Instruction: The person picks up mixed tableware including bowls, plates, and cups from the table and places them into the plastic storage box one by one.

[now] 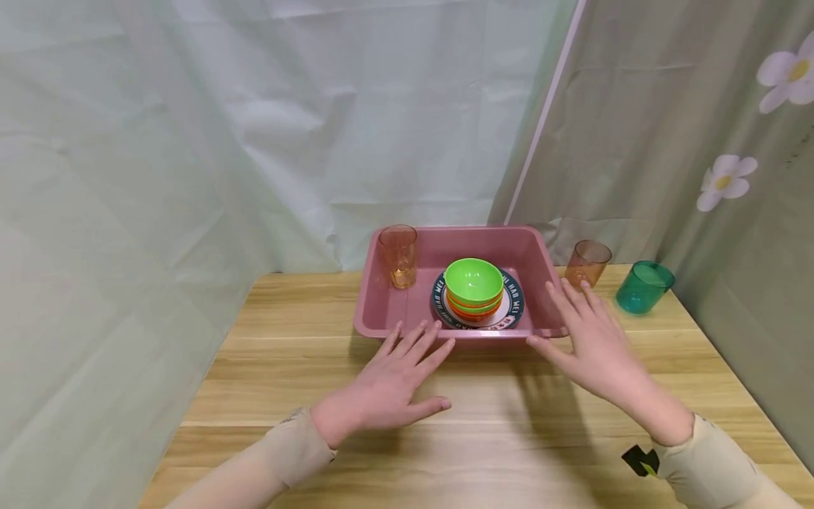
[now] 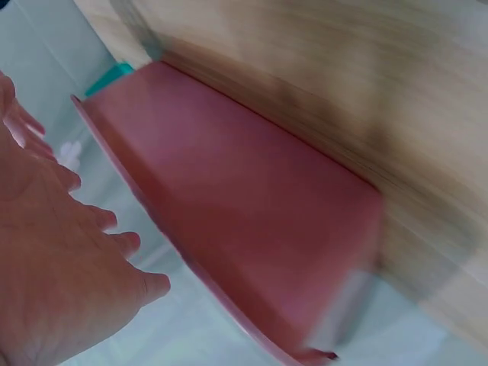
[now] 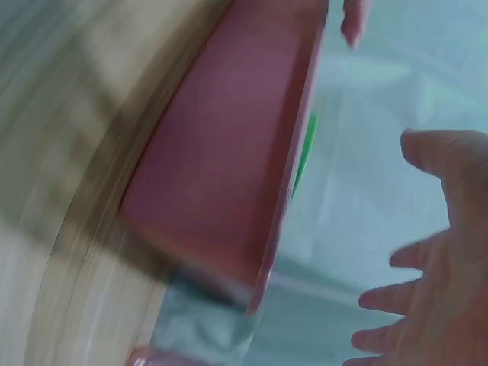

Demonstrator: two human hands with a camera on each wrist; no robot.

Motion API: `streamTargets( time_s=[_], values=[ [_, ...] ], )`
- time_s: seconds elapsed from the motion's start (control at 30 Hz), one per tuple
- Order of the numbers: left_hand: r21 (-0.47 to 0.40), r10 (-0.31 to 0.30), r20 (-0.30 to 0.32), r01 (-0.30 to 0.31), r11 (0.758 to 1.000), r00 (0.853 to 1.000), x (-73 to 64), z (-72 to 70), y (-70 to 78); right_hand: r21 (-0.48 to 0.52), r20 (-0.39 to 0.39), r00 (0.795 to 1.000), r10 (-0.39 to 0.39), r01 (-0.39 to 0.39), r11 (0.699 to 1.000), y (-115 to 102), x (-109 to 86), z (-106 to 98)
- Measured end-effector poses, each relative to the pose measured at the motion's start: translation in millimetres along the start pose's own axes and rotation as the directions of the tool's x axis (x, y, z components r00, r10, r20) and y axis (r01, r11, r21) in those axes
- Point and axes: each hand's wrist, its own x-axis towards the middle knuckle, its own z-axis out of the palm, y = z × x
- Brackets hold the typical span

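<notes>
A pink plastic basin [image 1: 407,332] stands at the back of the wooden table. Inside it, a stack of green and orange bowls [image 1: 473,283] sits on a dark-rimmed plate [image 1: 514,300] with white lettering. An amber glass [image 1: 399,258] stands upright in the basin's back left corner. My left hand [image 1: 391,385], fingers straight and spread, hovers by the basin's front rim and holds nothing. Near the front right corner my right hand [image 1: 598,346] is also spread, with nothing in it. In both wrist views the hands appear apart from the basin wall [image 2: 229,183].
Right of the basin are an orange-brown cup [image 1: 588,260] and a teal cup [image 1: 644,288], which looks tilted. Pale curtains [image 1: 394,127] hang behind the table [image 1: 305,367] and along its sides. Flower prints [image 1: 726,182] mark the right curtain.
</notes>
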Motion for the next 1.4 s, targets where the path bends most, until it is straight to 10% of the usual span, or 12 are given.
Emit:
streamTargets(
  time_s=[0.37, 0.8, 1.2, 1.4],
  values=[
    [0.068, 0.194, 0.044, -0.197, 0.978, 0.980, 41.3, -3.7, 50.4, 0.151, -0.006, 0.974, 0.226, -0.222, 0.963, 89, -8.6, -22],
    [0.099, 0.237, 0.069, -0.244, 0.965, 0.969, 77.2, -1.2, 90.3, 0.271, 0.098, 0.918, 0.386, -0.397, 0.877, 149, -17.5, -19],
    [0.086, 0.225, 0.130, -0.237, 0.968, 0.966, 97.3, 5.5, 117.7, 0.478, 0.233, 0.791, 0.566, -0.599, 0.642, 192, -17.6, -5],
    [0.090, 0.224, 0.154, -0.240, 0.967, 0.962, 105.9, 10.3, 126.3, 0.493, 0.249, 0.766, 0.593, -0.627, 0.603, 206, -12.3, 3]
  ],
)
